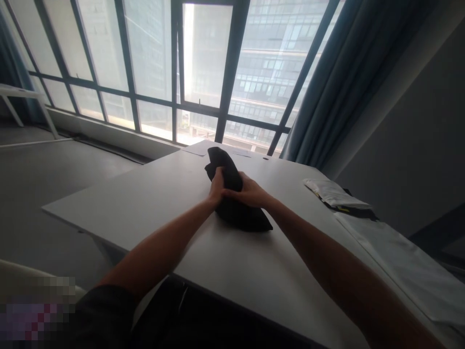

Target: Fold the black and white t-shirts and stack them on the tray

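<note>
Right now a black cloth [232, 194], bunched into a long dark bundle, lies on the white table [152, 203] near its middle, with its far end raised and pointing toward the window [203, 63]. Both hands meet on it. The left hand [217, 188] closes around the bundle's left side about halfway along its length, fingers curled into the fabric. The right hand [249, 193] lies across the top from the right, thumb toward the left hand and fingers wrapped over the cloth, so the two hands touch or nearly touch over the bundle. The near end of the cloth spreads flat on the table just below the right wrist.

Both arms are bare and stretched well forward from the lower edge of the view, converging in a narrow V at the cloth; the left forearm rises from lower left, the right from lower right.

Well apart on the right, a white packet [334, 193] rests on the table, with a sheet of clear plastic [403, 261] beyond it, and blue curtains [348, 72] hang beside the window.
</note>
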